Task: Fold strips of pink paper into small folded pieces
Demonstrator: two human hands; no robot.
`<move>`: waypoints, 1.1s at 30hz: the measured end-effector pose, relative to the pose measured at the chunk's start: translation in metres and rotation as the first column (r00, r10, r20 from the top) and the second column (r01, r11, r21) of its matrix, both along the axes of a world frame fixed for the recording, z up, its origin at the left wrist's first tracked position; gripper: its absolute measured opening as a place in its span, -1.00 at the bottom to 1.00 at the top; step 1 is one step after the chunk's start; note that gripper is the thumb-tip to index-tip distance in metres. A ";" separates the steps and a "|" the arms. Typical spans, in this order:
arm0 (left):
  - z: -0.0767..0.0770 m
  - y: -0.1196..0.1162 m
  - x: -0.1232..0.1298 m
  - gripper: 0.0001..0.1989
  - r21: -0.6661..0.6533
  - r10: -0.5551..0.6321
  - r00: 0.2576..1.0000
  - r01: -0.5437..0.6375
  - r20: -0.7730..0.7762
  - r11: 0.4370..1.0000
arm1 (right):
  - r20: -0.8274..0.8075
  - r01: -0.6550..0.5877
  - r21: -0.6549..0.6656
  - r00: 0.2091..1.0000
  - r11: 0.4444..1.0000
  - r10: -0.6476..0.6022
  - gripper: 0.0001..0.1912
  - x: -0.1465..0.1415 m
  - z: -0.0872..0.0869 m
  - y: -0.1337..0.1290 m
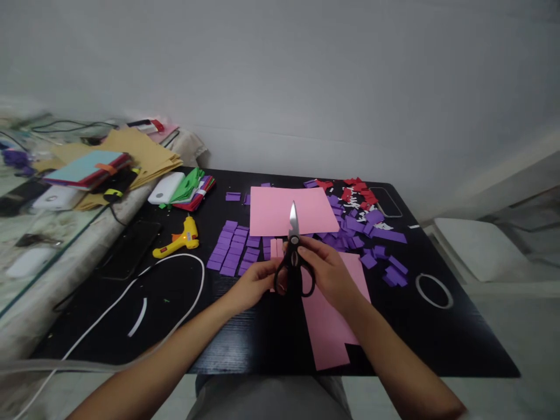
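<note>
Black-handled scissors [294,240] are held upright before me, blades pointing away and closed together. My left hand [254,286] pinches the left handle loop. On the other side, my right hand [327,267] grips the scissors near the pivot. Just behind the left loop are small pink paper strips [276,247], partly hidden by my fingers. A pink sheet [280,204] lies flat beyond the blades. Under my right hand and forearm rests another pink sheet [326,326], cut along its lower edge. Rows of folded purple paper pieces [230,248] lie left of the scissors.
Loose purple pieces [350,230] and red scraps [361,189] lie at the right. A yellow glue gun [181,238], a white cable [203,274] and a dark phone [129,251] occupy the left. A clear ring [434,290] sits near the black table's [459,344] right edge.
</note>
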State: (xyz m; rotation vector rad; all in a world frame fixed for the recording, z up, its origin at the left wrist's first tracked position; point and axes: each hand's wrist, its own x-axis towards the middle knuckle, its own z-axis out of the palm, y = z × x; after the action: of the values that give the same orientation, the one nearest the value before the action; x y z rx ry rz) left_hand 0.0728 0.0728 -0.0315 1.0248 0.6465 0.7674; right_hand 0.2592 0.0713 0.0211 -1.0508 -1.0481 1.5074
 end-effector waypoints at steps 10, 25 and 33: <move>0.008 0.008 -0.019 -0.58 -0.330 -0.057 0.947 0.166 0.317 0.929 | 0.023 -0.125 0.032 0.992 0.992 0.124 -0.75 -0.019 0.013 0.003; -0.011 -0.006 -0.017 -0.38 -0.036 -0.163 0.966 0.174 0.203 0.984 | -0.311 -0.103 -0.040 0.947 0.994 0.086 -0.75 -0.026 0.030 0.017; -0.007 -0.010 -0.015 -0.26 -0.057 -0.217 0.964 0.228 0.157 0.972 | -0.365 -0.148 -0.094 0.925 0.984 0.105 -0.73 -0.027 0.028 0.018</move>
State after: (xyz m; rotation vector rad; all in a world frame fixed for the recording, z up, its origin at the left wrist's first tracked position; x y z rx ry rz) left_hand 0.0580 0.0628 -0.0387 0.9427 0.4192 0.6115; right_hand 0.2327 0.0893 0.0488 -0.7573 -0.7855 1.8058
